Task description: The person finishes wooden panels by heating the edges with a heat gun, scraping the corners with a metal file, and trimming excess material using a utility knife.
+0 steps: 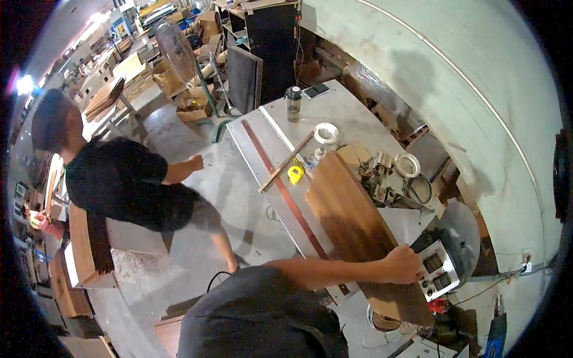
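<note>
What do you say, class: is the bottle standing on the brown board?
No, the bottle stands on the grey table, apart from the board.

No lettering is readable — any marks on the control panel (pixel 439 272) look too small.

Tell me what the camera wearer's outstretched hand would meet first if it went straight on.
Probably the metal-faced control box just beyond the hand, though whether they already touch is unclear.

One control box (pixel 439 271); one dark-lidded bottle (pixel 293 106); two white rolls (pixel 325 142)
</note>
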A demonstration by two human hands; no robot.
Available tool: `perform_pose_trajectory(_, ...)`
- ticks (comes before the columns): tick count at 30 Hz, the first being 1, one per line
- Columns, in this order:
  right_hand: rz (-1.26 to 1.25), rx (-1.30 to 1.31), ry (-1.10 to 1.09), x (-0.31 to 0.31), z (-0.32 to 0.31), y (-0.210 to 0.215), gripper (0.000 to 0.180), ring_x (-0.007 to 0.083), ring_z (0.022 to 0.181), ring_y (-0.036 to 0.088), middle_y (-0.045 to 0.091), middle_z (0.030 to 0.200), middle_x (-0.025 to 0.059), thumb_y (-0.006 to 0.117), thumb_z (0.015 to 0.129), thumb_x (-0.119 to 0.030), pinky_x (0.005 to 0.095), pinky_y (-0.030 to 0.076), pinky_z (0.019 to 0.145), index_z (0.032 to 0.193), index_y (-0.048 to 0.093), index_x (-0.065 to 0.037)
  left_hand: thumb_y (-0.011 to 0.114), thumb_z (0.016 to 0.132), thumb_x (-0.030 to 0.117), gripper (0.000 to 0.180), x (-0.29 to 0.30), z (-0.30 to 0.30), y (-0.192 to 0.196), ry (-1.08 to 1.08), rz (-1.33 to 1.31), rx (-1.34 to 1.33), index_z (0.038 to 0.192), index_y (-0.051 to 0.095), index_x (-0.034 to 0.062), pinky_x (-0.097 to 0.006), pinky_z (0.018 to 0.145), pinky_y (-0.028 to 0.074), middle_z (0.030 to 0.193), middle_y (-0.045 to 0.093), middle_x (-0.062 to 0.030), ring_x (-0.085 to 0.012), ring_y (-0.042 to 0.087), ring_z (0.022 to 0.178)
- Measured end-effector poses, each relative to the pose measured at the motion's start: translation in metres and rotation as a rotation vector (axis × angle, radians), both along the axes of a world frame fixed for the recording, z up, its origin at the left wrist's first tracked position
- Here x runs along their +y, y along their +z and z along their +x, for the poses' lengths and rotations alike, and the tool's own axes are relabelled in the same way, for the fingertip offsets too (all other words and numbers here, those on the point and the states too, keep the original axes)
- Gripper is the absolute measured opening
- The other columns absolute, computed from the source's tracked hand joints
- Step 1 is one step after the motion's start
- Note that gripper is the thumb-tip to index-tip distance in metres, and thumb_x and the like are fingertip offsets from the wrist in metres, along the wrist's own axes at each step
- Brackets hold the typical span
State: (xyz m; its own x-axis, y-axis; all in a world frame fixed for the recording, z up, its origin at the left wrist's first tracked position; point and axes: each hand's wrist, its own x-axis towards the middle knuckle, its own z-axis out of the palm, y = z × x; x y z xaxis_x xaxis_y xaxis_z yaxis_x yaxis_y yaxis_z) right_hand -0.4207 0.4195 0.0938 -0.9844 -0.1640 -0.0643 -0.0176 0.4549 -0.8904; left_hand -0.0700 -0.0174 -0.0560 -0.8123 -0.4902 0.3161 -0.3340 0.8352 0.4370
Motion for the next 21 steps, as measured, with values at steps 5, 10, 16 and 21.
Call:
perform_pose_trajectory(5,-0.005,-0.017,-0.015,0.012,0.019,0.006,0.043,0.0331,0.105,0.069,0.074,0.115,0.0140,0.076,0.101,-0.039,0.0466,0.055,0.089,0.133,0.069,-0.011,0.058,0.102,0.048,0.054,0.005,-0.003,0.003,0.053,-0.145,0.388,0.064,0.071,0.0126,-0.048,0.063,0.049,0.064,0.070,-0.0094,-0.0338,0.069,0.062)
perform_pose_trajectory(10,-0.005,-0.053,0.019,0.021,0.015,-0.005,0.040,0.0280,0.100,0.068,0.073,0.110,0.0116,0.078,0.099,-0.034,0.0432,0.055,0.087,0.130,0.069,-0.010,0.062,0.101,0.045,0.041,0.001,0.008,0.005,-0.009,-0.035,0.027,0.082,0.078,0.0119,-0.045,0.070,0.052,0.082,0.078,-0.0101,-0.0294,0.074,0.074)
perform_pose_trajectory(16,-0.074,-0.109,0.056,0.063,0.003,-0.027,0.037,0.0220,0.095,0.067,0.071,0.104,0.0086,0.080,0.098,-0.029,0.0391,0.054,0.083,0.127,0.068,-0.009,0.062,0.102,0.042,0.047,0.007,0.021,0.015,0.068,-0.114,0.143,0.071,0.075,0.0102,-0.046,0.061,0.053,0.067,0.072,-0.0115,-0.0342,0.070,0.059)
perform_pose_trajectory(21,0.242,0.237,0.015,0.052,0.045,-0.008,0.038,0.0230,0.107,0.068,0.073,0.125,0.0070,0.081,0.100,-0.022,0.0394,0.055,0.101,0.131,0.071,-0.003,0.062,0.100,0.045,0.042,0.006,0.020,0.042,-0.049,0.093,-0.152,0.087,0.081,0.0096,-0.053,0.055,0.059,0.070,0.075,-0.0137,-0.0351,0.077,0.065)
